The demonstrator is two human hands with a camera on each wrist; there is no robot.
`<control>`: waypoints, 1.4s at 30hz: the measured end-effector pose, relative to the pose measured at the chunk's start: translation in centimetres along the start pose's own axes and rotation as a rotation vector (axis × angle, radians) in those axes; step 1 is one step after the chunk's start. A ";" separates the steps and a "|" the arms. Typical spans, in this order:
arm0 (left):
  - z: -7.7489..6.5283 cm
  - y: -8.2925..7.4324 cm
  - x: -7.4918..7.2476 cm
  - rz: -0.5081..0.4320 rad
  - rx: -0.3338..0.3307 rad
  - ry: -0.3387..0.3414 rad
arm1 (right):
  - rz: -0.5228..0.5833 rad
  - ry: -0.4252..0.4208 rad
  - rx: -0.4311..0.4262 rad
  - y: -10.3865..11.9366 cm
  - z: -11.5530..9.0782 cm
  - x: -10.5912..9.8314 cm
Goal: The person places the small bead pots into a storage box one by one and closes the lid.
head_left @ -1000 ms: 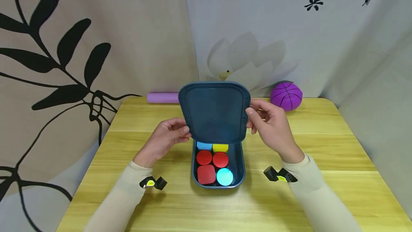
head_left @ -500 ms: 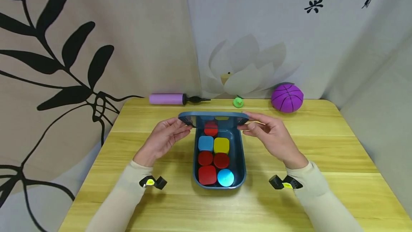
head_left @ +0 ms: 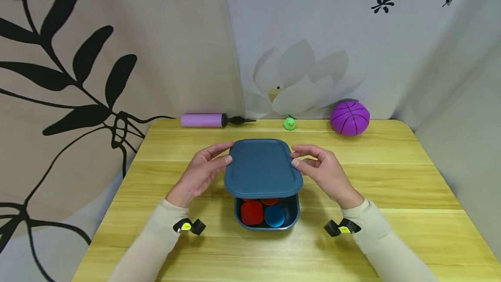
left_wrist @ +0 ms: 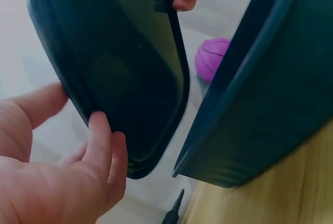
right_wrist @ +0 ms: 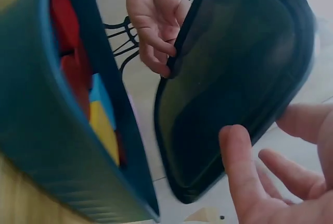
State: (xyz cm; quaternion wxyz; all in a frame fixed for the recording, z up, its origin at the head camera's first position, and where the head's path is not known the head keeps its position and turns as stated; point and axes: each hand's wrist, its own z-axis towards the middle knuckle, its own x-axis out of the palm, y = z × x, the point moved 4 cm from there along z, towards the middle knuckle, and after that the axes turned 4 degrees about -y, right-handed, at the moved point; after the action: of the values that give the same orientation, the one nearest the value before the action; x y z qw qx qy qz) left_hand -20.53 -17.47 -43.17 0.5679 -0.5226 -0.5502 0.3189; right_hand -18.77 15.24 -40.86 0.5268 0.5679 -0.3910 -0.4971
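A dark blue lid (head_left: 264,169) is held above a dark blue rectangular box (head_left: 270,228), covering the view of its back part. My left hand (head_left: 199,173) pinches the lid's left edge between thumb and fingers. On the opposite edge, my right hand (head_left: 325,172) pinches it the same way. Inside the box, a red square block (head_left: 252,213) and a blue round one (head_left: 275,216) show at the front. The right wrist view also reveals a yellow block (right_wrist: 104,134) and a light blue block (right_wrist: 102,99). Both wrist views show a gap between lid and box.
Along the back edge of the wooden table (head_left: 391,238) lie a purple hand pump (head_left: 202,120) with a black nozzle, a small green duck (head_left: 289,123) and a purple ball (head_left: 349,118). A patterned curtain (head_left: 176,47) hangs behind.
The lid has come down from a raised pose showing its underside, through nearly edge-on, to showing its top. It now hides the box's back blocks. Both hands keep hold of it.
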 end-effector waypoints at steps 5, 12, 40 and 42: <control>-0.3 0.8 0.0 0.089 -0.015 -0.046 | 0.048 0.023 0.051 -1.4 -0.2 0.5; -0.7 2.2 0.0 0.160 -0.042 -0.075 | 0.017 0.045 0.090 -2.6 -0.7 0.7; -1.2 5.4 0.2 0.434 -0.105 -0.064 | -0.229 -0.029 -0.036 -6.6 -1.6 1.4; -1.3 5.6 0.2 0.424 -0.105 -0.056 | -0.218 -0.025 -0.032 -6.9 -1.7 1.3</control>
State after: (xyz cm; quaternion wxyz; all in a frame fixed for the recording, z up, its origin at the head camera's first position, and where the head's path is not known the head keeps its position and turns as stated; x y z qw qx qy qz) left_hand -18.02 -16.23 -48.23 0.4445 -0.6466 -0.4592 0.4164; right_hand -17.40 15.25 -47.96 0.4735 0.5925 -0.3253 -0.5648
